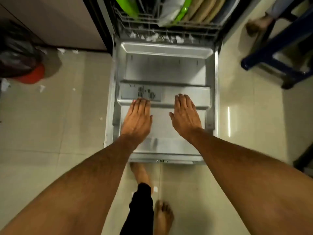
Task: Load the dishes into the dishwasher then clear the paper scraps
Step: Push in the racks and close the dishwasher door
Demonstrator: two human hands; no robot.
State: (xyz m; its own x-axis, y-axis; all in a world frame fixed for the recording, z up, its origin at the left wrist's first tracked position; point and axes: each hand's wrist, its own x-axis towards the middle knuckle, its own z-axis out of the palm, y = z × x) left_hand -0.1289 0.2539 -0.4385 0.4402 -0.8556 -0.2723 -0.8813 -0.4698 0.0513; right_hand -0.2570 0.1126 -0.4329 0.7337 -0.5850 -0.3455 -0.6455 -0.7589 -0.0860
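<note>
— Where are the hands in this kitchen view?

— Both reach out over the lowered dishwasher door [162, 68], its steel inner panel facing up. The left hand [138, 118] lies with fingers straight and together, fingertips at the edge of the detergent compartment [140, 94]. The right hand [185, 114] is likewise flat, fingers extended, thumb set apart, over the ridge beside that compartment. Neither holds anything; whether the palms press the metal or hover just above it cannot be told.

— And the dishes?

— They stand upright in the lower rack [169, 26], inside the machine at the top of the frame: a green board [125, 5] at left, a white item [169, 12] near the middle, tan plates [201, 9] at right.

— The paper scraps?

— White scraps [155, 37] lie along the front of the rack, just behind the door hinge. More scraps [41, 88] are scattered on the tiled floor [67, 124] at left, near a black bag [15, 53] that sits on a red bin [32, 75].

— Anything else?

— A dark blue stool [279, 48] stands to the right of the door. The person's bare feet [163, 216] are on the tiles below the door's front edge, one partly hidden by a dark trouser leg [140, 211].
</note>
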